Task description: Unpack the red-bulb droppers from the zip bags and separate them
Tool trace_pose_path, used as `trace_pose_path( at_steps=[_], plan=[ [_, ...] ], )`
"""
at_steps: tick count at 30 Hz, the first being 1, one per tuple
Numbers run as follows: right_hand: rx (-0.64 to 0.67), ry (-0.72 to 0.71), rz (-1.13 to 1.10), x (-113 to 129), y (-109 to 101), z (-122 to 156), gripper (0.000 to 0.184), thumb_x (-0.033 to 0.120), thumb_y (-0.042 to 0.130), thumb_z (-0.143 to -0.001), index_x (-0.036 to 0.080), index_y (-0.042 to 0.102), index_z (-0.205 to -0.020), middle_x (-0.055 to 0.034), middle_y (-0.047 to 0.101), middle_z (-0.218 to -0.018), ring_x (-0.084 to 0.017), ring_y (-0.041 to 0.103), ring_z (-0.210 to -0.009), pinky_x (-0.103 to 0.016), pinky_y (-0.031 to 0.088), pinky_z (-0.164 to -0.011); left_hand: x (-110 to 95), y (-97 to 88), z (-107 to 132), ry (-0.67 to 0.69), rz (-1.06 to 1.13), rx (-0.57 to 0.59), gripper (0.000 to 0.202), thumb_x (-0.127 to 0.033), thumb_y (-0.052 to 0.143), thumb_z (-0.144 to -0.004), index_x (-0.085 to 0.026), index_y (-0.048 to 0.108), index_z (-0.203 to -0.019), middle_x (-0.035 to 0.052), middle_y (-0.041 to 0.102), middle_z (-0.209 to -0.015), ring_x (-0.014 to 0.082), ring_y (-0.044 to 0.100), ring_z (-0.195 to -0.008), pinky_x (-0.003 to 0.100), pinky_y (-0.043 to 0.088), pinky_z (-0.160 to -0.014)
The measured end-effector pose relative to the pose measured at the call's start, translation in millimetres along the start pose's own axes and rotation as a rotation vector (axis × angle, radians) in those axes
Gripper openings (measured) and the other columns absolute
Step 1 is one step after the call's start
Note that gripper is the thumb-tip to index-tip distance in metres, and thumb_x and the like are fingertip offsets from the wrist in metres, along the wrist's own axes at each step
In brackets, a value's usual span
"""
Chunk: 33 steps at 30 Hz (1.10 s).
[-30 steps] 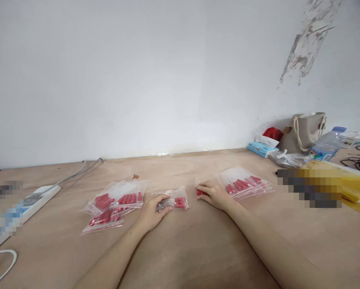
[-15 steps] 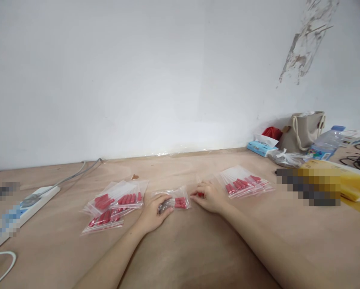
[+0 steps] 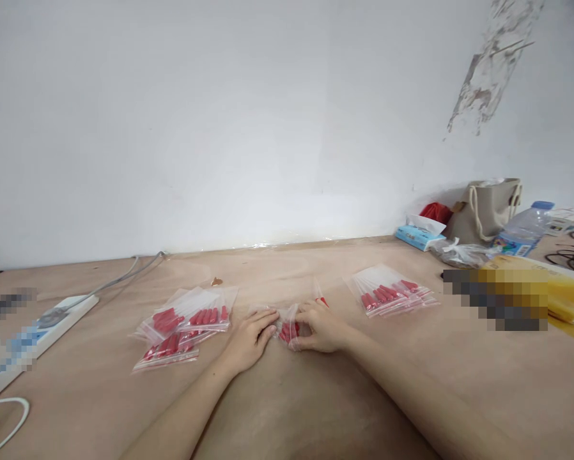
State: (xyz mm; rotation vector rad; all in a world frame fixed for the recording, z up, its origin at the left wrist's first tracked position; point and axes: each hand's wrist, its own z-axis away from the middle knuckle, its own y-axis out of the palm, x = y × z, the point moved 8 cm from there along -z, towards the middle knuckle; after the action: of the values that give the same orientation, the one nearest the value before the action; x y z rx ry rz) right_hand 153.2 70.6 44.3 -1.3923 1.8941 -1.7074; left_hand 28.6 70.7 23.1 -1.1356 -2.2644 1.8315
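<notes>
A small clear zip bag (image 3: 287,331) with red tube-like pieces inside lies on the table between my hands. My left hand (image 3: 249,340) rests on the tabletop, its fingers and thumb closed about the left end of this bag. At the other end, my right hand (image 3: 324,327) pinches the bag's edge between fingers and thumb, and the plastic is bent up there. Another red piece (image 3: 321,301) shows behind the right fingers; whether that hand also holds it, I cannot tell. To the left lies a pile of filled zip bags (image 3: 184,326), and to the right a fanned stack (image 3: 387,292).
A white power strip (image 3: 71,329) with a grey cable lies at far left. Towards the right back are a tissue pack (image 3: 418,236), a beige bag (image 3: 483,214), a water bottle (image 3: 524,229) and a yellow package (image 3: 531,287). A white wall (image 3: 268,128) closes off the back.
My right hand has moved left and down onto the bag's right end, which now bends upward. The left fingers have come closer to the thumb.
</notes>
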Motion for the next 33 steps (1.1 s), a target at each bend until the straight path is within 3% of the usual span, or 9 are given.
trace_pose_path(
  at_steps=[5, 10, 16, 20, 23, 25, 28, 30, 33],
  plan=[
    [-0.018, 0.059, 0.003, 4.3, -0.4, -2.8, 0.018, 0.025, 0.064, -0.061, 0.018, 0.063, -0.077, -0.0018, 0.061, -0.08, -0.016, 0.054, -0.08, -0.025, 0.038, -0.073, 1.0, -1.0, 0.5, -0.006, 0.027, -0.015, 0.033, -0.033, 0.04, -0.088, -0.023, 0.055, -0.116, 0.0025, 0.056, -0.121, 0.0181, 0.048, -0.114, 0.04, 0.035, -0.102],
    [-0.066, 0.195, -0.148, 1.1, 1.3, -0.8, 0.013, 0.017, 0.058, -0.062, 0.016, 0.056, -0.075, 0.0001, 0.058, -0.071, -0.009, 0.049, -0.061, -0.019, 0.035, -0.055, 3.1, -3.5, 0.5, -0.018, 0.058, -0.044, 0.034, -0.034, 0.042, -0.087, -0.023, 0.054, -0.117, 0.0024, 0.057, -0.119, 0.0184, 0.05, -0.112, 0.038, 0.039, -0.098],
    [-0.164, 0.299, -0.419, -16.7, 2.2, -0.1, 0.01, 0.012, 0.053, -0.069, 0.016, 0.061, -0.075, 0.0008, 0.061, -0.069, -0.008, 0.052, -0.06, -0.019, 0.039, -0.056, 7.6, -3.6, 1.5, -0.049, 0.025, -0.039, 0.037, -0.034, 0.041, -0.087, -0.023, 0.05, -0.121, 0.0031, 0.055, -0.122, 0.0185, 0.049, -0.113, 0.037, 0.039, -0.097],
    [-0.224, 0.38, -0.686, -46.2, -14.8, 4.9, 0.017, 0.022, 0.054, -0.073, 0.015, 0.061, -0.087, -0.0036, 0.066, -0.077, -0.011, 0.059, -0.063, -0.024, 0.047, -0.059, 12.5, -3.5, 2.6, -0.107, -0.108, -0.025, 0.043, -0.035, 0.036, -0.089, -0.024, 0.038, -0.13, 0.0037, 0.048, -0.129, 0.02, 0.042, -0.12, 0.042, 0.031, -0.102],
    [-0.354, 0.433, -0.739, -73.3, -43.8, 15.7, 0.025, 0.029, 0.055, -0.073, 0.014, 0.059, -0.094, -0.0048, 0.067, -0.077, -0.013, 0.062, -0.064, -0.029, 0.051, -0.063, 14.3, -0.5, 3.5, -0.116, -0.217, 0.0, 0.045, -0.037, 0.031, -0.091, -0.027, 0.03, -0.134, 0.0037, 0.041, -0.134, 0.0209, 0.036, -0.124, 0.047, 0.021, -0.105],
    [-0.508, 0.423, -0.639, -86.7, -67.4, 27.4, 0.027, 0.029, 0.056, -0.073, 0.015, 0.06, -0.096, -0.0067, 0.068, -0.088, -0.015, 0.064, -0.075, -0.032, 0.051, -0.074, 14.0, 2.9, 4.3, -0.101, -0.25, 0.031, 0.046, -0.039, 0.03, -0.091, -0.029, 0.027, -0.135, 0.0036, 0.036, -0.138, 0.0217, 0.032, -0.127, 0.047, 0.02, -0.106],
    [-0.691, 0.375, -0.28, -91.6, -88.8, 48.3, 0.026, 0.028, 0.05, -0.078, 0.018, 0.061, -0.1, -0.0075, 0.065, -0.099, -0.018, 0.061, -0.091, -0.035, 0.047, -0.085, 12.5, 5.4, 5.6, -0.084, -0.266, 0.066, 0.045, -0.041, 0.03, -0.091, -0.033, 0.027, -0.135, 0.0031, 0.029, -0.141, 0.0222, 0.028, -0.129, 0.045, 0.022, -0.105],
    [-0.691, 0.331, -0.043, -88.9, -85.0, 56.7, 0.028, 0.026, 0.044, -0.083, 0.018, 0.06, -0.104, -0.0084, 0.064, -0.104, -0.019, 0.059, -0.096, -0.036, 0.046, -0.087, 10.9, 4.9, 6.1, -0.081, -0.272, 0.078, 0.044, -0.042, 0.03, -0.09, -0.035, 0.029, -0.133, 0.002, 0.029, -0.142, 0.0223, 0.028, -0.129, 0.045, 0.022, -0.105],
    [-0.568, 0.287, 0.171, -88.9, -63.7, 59.8, 0.032, 0.022, 0.037, -0.086, 0.017, 0.058, -0.11, -0.011, 0.06, -0.109, -0.021, 0.057, -0.1, -0.037, 0.046, -0.086, 10.2, 3.6, 6.1, -0.101, -0.27, 0.091, 0.043, -0.044, 0.031, -0.09, -0.036, 0.03, -0.132, 0.0015, 0.029, -0.141, 0.0238, 0.028, -0.129, 0.047, 0.022, -0.105]
  ],
)
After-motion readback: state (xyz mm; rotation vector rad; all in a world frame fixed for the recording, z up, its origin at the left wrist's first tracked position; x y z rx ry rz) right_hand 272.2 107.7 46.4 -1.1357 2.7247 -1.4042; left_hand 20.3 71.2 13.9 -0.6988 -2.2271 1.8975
